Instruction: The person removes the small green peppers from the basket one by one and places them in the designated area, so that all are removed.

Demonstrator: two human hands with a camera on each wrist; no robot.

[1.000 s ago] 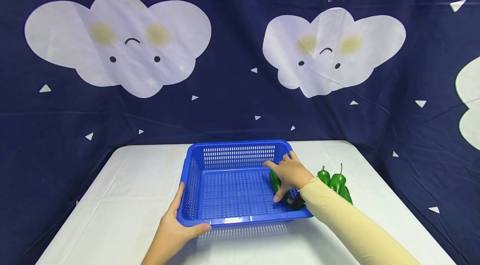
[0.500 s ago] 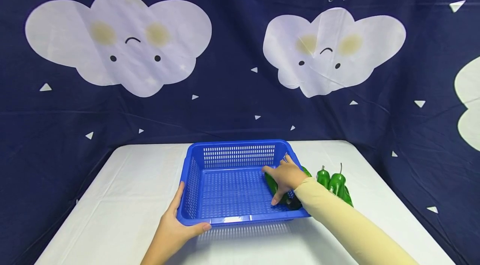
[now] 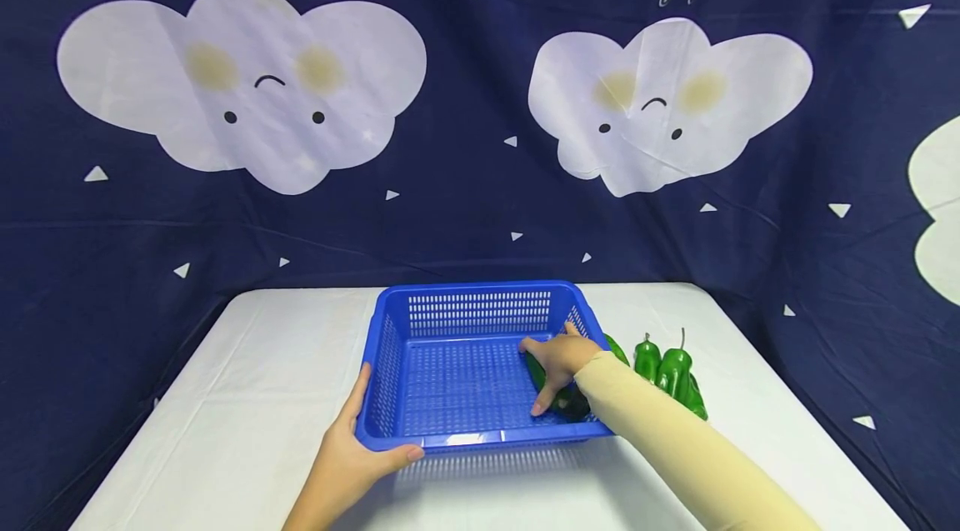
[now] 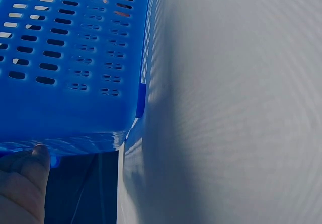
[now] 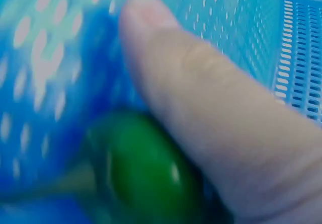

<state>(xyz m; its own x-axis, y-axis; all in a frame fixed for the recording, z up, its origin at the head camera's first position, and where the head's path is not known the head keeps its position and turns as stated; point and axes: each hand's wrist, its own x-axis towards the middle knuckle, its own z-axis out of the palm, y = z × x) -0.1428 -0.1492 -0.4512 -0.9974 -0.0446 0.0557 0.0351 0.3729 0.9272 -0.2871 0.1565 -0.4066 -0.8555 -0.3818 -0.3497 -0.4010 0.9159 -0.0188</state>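
A blue plastic basket (image 3: 465,439) with slotted walls stands on the white table. My left hand (image 3: 345,448) grips its front left corner, thumb over the front rim and fingers along the left side; the left wrist view shows a fingertip (image 4: 40,156) against the basket. Inside the basket's right end, my right hand (image 3: 558,360) holds a glossy dark green pepper (image 3: 536,373) low over the slotted floor. Thumb and fingers lie on either side of it. A stem and rounded green end of the pepper (image 5: 146,168) show beside the thumb, blurred, in the right wrist view.
Right of the basket lie several more green peppers (image 3: 675,373) on the white table (image 3: 225,398). One green pepper (image 3: 617,348) sits close to the basket's right wall, partly hidden by my sleeve. A dark blue cloth (image 3: 465,222) with printed clouds hangs behind.
My right hand has moved left and slightly down inside the basket with the green pepper. A pepper outside the right wall has come into sight. My left hand stays on the corner.
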